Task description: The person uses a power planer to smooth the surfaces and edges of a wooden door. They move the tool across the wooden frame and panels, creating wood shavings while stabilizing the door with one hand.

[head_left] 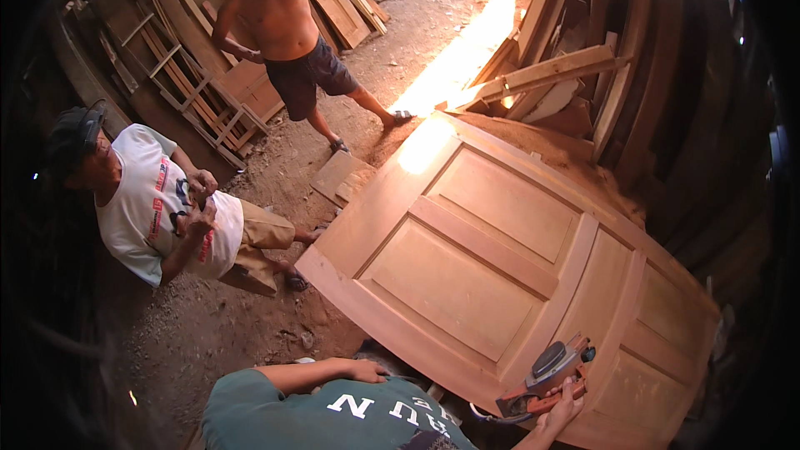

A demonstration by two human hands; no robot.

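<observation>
- Right hand (560,411) grips an orange-and-grey power sander (546,377) on the near edge of a large panelled wooden door (467,258).
- Left hand (364,371) rests loosely closed, holding nothing, by the door's near-left edge.
- The sander looks rigid and fairly heavy; best held by its top handle.

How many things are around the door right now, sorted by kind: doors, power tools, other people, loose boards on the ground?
Panelled wooden door: 1
Power sander, held on the door by the right hand: 1
Other people: 2, a seated person and a standing person
Loose flat board on the dirt: 1
Total: 5
The left hand rests near the door's edge.
</observation>
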